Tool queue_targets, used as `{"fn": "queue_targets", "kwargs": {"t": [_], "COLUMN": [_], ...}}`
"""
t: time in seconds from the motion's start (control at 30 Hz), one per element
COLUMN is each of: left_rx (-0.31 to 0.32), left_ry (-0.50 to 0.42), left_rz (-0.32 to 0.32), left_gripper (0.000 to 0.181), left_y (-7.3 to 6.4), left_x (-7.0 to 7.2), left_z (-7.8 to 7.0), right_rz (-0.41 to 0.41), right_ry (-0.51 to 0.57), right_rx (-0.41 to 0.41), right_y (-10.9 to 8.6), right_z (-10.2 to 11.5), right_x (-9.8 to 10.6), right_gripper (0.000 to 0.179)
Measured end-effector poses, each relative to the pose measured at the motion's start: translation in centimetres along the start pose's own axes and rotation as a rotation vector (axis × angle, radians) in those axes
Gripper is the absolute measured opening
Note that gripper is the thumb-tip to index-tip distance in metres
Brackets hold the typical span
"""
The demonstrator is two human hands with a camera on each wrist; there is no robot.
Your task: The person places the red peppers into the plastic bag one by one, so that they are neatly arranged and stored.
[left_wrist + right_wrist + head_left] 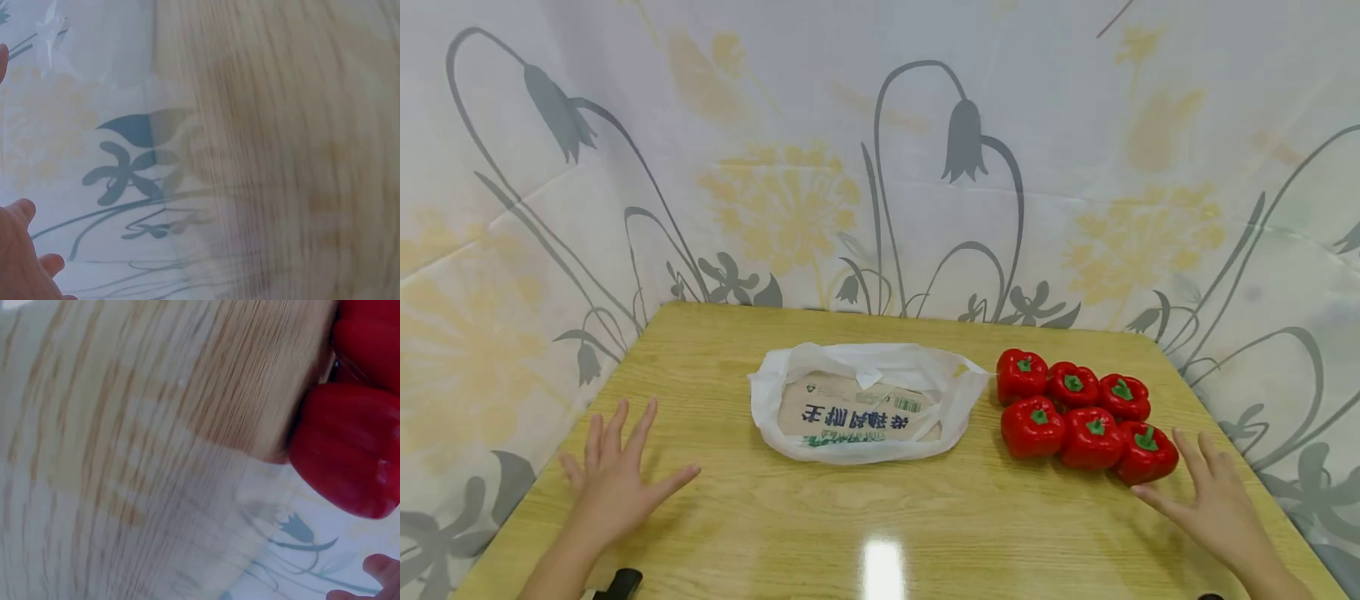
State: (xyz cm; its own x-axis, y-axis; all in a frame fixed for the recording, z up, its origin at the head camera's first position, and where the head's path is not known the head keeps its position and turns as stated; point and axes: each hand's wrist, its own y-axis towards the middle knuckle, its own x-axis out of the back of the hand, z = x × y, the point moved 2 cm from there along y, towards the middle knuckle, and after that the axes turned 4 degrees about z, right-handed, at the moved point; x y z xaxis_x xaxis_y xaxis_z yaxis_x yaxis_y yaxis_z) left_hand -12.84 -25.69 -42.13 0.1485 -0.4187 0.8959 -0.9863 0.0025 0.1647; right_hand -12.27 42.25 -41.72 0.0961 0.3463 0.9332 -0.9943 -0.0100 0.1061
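My left hand [613, 483] hovers over the left side of the table with its fingers spread, holding nothing. Part of it shows at the left edge of the left wrist view. On the right, my right hand [1221, 504] has spread fingers beside the nearest red bell pepper [1138, 467], its fingertips close to the pepper's right side. Several glossy red bell peppers with green stems sit in two rows, one row behind the other. A white plastic bag [769, 408] stands mid-table with its mouth wide, and printed brown cardboard [857, 392] shows inside it.
The wood-grain table [820, 525] is bordered by a flower-printed cloth [925, 233] at the back and both sides. A small black object [623, 582] lies by my left wrist at the lower edge of the head view.
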Motion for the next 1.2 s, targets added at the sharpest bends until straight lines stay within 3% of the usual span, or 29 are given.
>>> {"fn": "queue_targets", "kwargs": {"t": [0.33,0.67,0.93,1.2], "left_rx": [-0.016,-0.077,0.013,0.004], "left_ry": [-0.169,-0.346,-0.471,-0.574], "left_rz": [-0.064,-0.149,-0.093,-0.090], "left_gripper": [0.106,0.104,0.100,0.091], "left_y": [0.9,1.6,2.2,3.3], "left_x": [-0.5,-0.9,-1.3,-2.0], "left_z": [-1.8,-3.1,-4.3,-5.3], "right_rz": [0.020,0.017,-0.007,-0.004], "right_ry": [0.102,0.198,0.229,0.243], "right_rx": [-0.061,-0.103,-0.092,-0.116], "right_y": [0.5,0.8,1.0,1.2], "right_z": [0.6,1.2,1.5,1.7], "right_x": [-0.1,0.0,0.0,0.1], "right_gripper": [0.104,0.106,0.107,0.106]}}
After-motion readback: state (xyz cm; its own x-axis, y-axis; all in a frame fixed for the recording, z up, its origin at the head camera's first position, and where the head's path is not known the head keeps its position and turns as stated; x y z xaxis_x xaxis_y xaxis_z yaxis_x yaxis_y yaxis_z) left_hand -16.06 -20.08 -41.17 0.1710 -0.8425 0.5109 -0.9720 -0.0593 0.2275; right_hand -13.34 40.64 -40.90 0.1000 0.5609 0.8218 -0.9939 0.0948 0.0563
